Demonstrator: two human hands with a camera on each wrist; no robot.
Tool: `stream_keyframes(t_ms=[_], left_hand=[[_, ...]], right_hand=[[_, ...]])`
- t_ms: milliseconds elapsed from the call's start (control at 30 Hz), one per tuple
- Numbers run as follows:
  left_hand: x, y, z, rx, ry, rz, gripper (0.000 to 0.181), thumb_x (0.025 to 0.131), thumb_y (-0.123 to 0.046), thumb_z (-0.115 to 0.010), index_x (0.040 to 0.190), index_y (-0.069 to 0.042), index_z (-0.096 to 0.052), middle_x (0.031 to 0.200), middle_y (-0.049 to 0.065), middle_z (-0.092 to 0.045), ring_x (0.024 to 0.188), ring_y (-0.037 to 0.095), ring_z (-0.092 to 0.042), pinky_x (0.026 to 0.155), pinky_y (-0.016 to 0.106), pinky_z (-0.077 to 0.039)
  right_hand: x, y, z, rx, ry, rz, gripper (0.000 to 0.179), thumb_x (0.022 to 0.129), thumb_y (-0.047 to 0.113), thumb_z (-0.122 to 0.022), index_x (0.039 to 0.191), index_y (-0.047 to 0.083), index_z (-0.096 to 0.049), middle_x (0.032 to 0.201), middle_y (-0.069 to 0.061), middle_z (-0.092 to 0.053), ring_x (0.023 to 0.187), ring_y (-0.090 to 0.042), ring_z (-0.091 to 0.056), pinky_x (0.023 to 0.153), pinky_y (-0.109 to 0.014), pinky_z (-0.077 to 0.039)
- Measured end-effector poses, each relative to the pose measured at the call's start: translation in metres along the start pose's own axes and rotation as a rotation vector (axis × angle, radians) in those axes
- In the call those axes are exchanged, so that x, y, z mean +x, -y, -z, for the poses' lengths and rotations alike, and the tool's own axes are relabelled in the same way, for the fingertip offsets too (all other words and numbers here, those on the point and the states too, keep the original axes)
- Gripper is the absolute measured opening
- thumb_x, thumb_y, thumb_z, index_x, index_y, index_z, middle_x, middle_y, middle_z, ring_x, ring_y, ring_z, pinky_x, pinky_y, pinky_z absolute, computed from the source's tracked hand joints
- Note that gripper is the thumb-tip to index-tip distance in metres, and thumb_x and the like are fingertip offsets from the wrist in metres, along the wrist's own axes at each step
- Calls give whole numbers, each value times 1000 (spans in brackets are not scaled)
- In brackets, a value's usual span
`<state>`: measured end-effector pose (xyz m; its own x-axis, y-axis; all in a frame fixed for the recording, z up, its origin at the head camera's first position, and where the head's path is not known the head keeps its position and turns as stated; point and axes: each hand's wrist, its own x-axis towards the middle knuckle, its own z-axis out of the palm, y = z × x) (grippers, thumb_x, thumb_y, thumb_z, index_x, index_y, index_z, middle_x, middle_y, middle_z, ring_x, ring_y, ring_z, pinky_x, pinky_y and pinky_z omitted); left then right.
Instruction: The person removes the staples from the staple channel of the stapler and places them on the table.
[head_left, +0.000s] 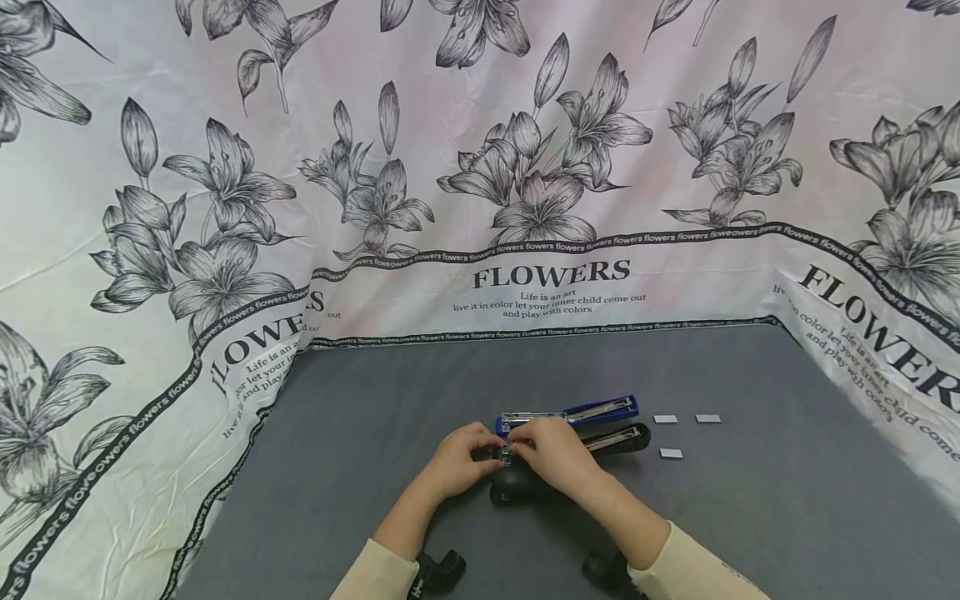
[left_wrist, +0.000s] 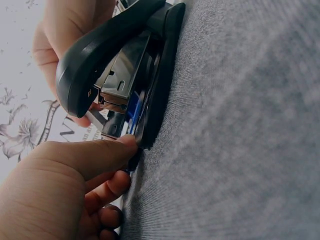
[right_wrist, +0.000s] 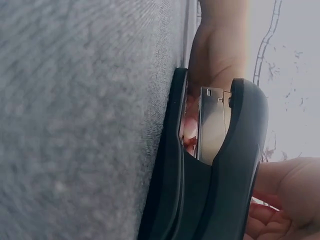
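Two hands close together above the grey table (head_left: 352,433). At far left, flowered cloth (head_left: 142,342) along the table's edge, then a wide grey stretch with room for moving. Next, left hand (head_left: 457,462), thumb and finger pinching the front end of the middle black stapler (head_left: 626,437), spread open. Just nearer, another black stapler (head_left: 513,486), beneath the right wrist. Just beyond, blue stapler (head_left: 600,410), also spread open. Then right hand (head_left: 558,454), fingers bent, apparently pinching a small grey metal piece (left_wrist: 98,121) at the middle stapler's front, too hidden for certainty. Past the staplers' ends, three small pale strips (head_left: 665,419), apart, with open table rightward to the cloth edge.
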<state>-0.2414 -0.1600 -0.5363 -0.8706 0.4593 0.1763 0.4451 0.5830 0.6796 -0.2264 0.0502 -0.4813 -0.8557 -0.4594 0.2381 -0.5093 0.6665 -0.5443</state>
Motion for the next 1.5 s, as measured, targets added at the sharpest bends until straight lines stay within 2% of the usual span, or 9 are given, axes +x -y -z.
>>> stream_keyframes(t_ms=[267, 500, 767, 900, 1100, 1500], left_hand=[[1, -2, 0, 15, -3, 1, 24, 92, -18, -79, 116, -14, -77, 95, -10, -59, 84, 8, -53, 77, 31, -47], [2, -3, -1, 5, -11, 20, 22, 91, -17, -80, 112, -12, -78, 92, -9, -59, 83, 8, -53, 76, 30, -47], [2, 1, -2, 25, -10, 19, 23, 91, -18, -80, 113, -14, -78, 92, -10, -58, 83, 8, -52, 76, 31, -47], [2, 0, -3, 34, -11, 18, 23, 91, -18, -80, 113, -14, -78, 93, -11, -58, 84, 9, -52, 77, 31, -47], [2, 0, -4, 40, -6, 15, 22, 91, -18, -81, 113, -14, -78, 93, -11, -58, 84, 9, -52, 77, 32, -46], [2, -1, -2, 35, -7, 15, 23, 91, -17, -80, 114, -13, -78, 94, -10, -59, 86, 10, -53, 79, 33, -47]], right_hand=[[0, -2, 12, 32, -16, -39, 17, 91, 5, -76, 107, 5, -80, 93, -3, -76, 78, -15, -70, 67, -29, -55], [-5, -4, 36, 66, -19, -75, 18, 92, 3, -75, 110, 3, -79, 102, -7, -77, 73, -9, -64, 65, -29, -53], [-14, -10, 63, 72, -65, -114, 16, 93, 2, -74, 107, 5, -80, 100, -7, -77, 70, -8, -61, 60, -30, -48], [-22, -17, 70, 42, -104, -121, 16, 92, 2, -74, 105, 7, -81, 100, -4, -77, 75, -11, -64, 63, -32, -47], [-40, -27, 80, 1, -151, -125, 15, 92, 4, -75, 103, 11, -81, 102, -3, -76, 88, -19, -70, 73, -39, -54], [-64, -48, 107, -36, -226, -195, 17, 92, 4, -75, 107, 9, -81, 102, -7, -76, 88, -24, -70, 72, -44, -54]])
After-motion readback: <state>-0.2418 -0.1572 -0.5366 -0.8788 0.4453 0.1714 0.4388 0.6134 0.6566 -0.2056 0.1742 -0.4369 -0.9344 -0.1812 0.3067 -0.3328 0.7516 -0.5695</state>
